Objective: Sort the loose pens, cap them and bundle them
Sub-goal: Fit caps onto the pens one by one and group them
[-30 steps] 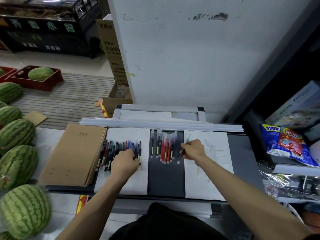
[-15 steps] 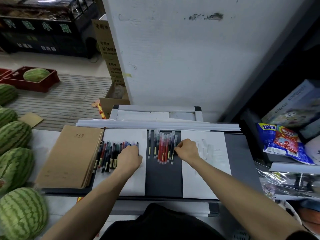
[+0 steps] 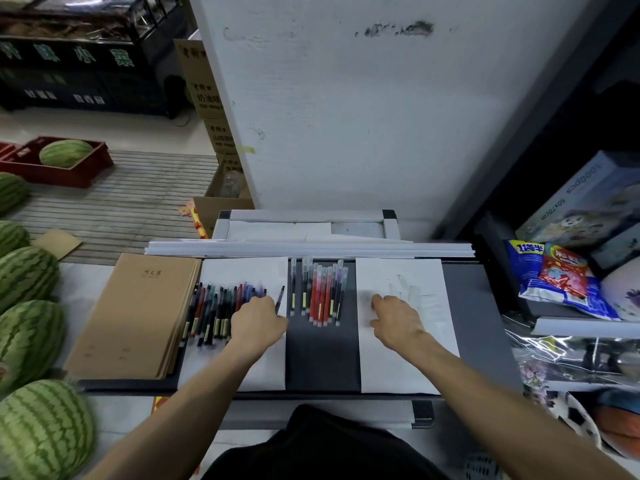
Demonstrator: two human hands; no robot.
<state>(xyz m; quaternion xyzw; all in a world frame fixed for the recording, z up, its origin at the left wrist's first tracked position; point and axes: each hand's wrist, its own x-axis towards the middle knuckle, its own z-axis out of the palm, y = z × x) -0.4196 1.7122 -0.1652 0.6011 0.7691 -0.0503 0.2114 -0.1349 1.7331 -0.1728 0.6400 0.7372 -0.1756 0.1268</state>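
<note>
Several loose uncapped pens [image 3: 215, 308] of mixed colours lie in a row on the left white sheet [image 3: 242, 271]. My left hand [image 3: 258, 325] rests at the right end of that row and grips one dark pen [image 3: 280, 298], whose tip points away from me. Several capped pens [image 3: 319, 293], black, red and purple, lie side by side on the dark mat [image 3: 322, 355] in the middle. On the right white sheet [image 3: 398, 372] lie faint clear caps [image 3: 412, 293]. My right hand [image 3: 394, 320] hovers just below them with loosely bent fingers, holding nothing.
A stack of brown notebooks [image 3: 138, 313] lies left of the sheets. Watermelons [image 3: 27, 275] line the far left. White rails [image 3: 311, 248] run along the table's back edge under a white pillar [image 3: 346, 116]. Snack bags [image 3: 554, 278] and boxes fill the shelves on the right.
My right hand laid its pen in the capped row and moved right over the sheet with caps. My left hand lifted one dark pen from the loose row's right end.
</note>
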